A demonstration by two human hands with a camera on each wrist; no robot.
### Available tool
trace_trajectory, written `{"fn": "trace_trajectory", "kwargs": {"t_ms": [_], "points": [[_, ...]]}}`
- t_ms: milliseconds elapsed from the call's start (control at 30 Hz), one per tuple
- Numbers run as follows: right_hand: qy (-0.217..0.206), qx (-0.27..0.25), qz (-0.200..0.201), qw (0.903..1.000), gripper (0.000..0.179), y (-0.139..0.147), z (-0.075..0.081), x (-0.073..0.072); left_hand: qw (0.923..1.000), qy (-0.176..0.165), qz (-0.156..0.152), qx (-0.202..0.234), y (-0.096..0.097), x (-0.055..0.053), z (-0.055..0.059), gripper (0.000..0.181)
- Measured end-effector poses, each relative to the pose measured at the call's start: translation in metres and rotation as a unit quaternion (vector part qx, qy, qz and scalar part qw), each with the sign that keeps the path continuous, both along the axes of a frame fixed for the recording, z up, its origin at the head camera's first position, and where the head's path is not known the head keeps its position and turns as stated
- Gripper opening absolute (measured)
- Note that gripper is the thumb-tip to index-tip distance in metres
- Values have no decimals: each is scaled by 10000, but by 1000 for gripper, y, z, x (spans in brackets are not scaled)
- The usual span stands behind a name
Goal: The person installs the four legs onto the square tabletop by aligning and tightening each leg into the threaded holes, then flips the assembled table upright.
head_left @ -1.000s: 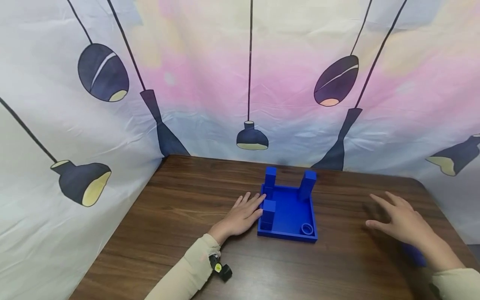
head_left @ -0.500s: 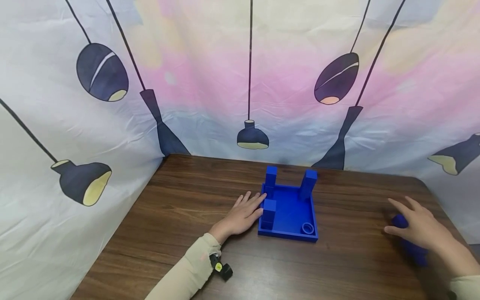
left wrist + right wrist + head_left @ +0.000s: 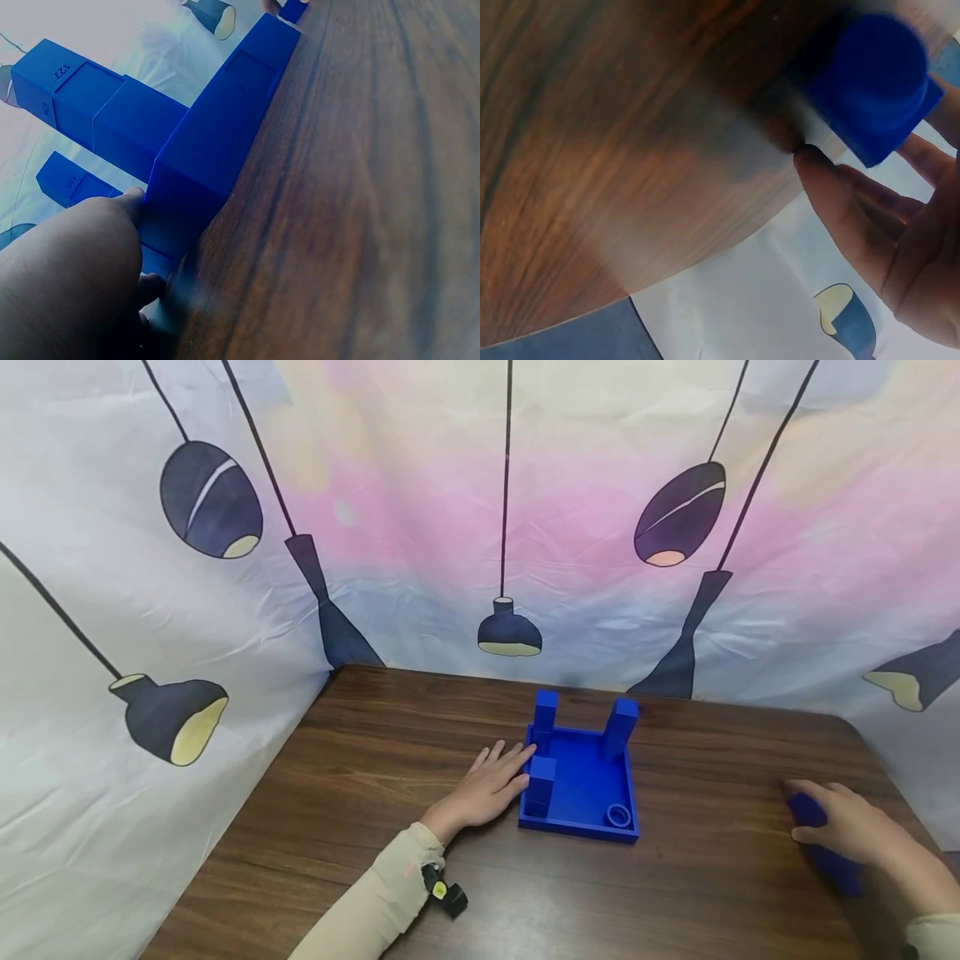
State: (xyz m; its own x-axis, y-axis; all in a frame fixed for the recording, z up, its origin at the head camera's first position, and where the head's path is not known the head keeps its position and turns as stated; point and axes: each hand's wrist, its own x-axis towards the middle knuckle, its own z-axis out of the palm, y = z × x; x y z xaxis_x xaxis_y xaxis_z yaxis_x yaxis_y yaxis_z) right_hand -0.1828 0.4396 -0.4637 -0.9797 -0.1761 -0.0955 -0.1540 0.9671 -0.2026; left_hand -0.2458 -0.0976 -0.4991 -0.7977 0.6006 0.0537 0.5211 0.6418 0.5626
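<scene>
My left hand (image 3: 480, 789) lies with straight fingers on the table, fingertips at the left wall of a square blue tray (image 3: 577, 835). Three upright blue blocks stand in its corners: front left (image 3: 540, 787), back left (image 3: 546, 714) and back right (image 3: 621, 727). A blue ring (image 3: 618, 816) sits in the front right corner. At the right, my right hand (image 3: 862, 827) has its thumb and fingers around the far end of a blue block (image 3: 836, 867) lying on the table. The right wrist view shows that block's round end (image 3: 881, 64) and square part. The palm hides some of it.
The brown wooden table (image 3: 690, 902) carries the tray near its middle. Behind it hangs a cloth printed with lamps (image 3: 420, 543), meeting the table's back edge. A small black device (image 3: 446, 889) is strapped at the left wrist.
My right hand has moved right and down, from open above the table onto the blue block, and its fingers have closed around it. The left hand and tray stay put.
</scene>
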Motion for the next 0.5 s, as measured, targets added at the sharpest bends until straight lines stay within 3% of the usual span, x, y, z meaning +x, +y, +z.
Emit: {"fn": "trace_trajectory", "kwargs": {"t_ms": [167,500], "points": [[240,-88,176,9995,64,-1,-2,1,10000,10,-5,-4,0,-1,-1,60],[418,-393,166,9982,57,-15,4,7,10000,0,1,3,0,-1,-1,60]]}}
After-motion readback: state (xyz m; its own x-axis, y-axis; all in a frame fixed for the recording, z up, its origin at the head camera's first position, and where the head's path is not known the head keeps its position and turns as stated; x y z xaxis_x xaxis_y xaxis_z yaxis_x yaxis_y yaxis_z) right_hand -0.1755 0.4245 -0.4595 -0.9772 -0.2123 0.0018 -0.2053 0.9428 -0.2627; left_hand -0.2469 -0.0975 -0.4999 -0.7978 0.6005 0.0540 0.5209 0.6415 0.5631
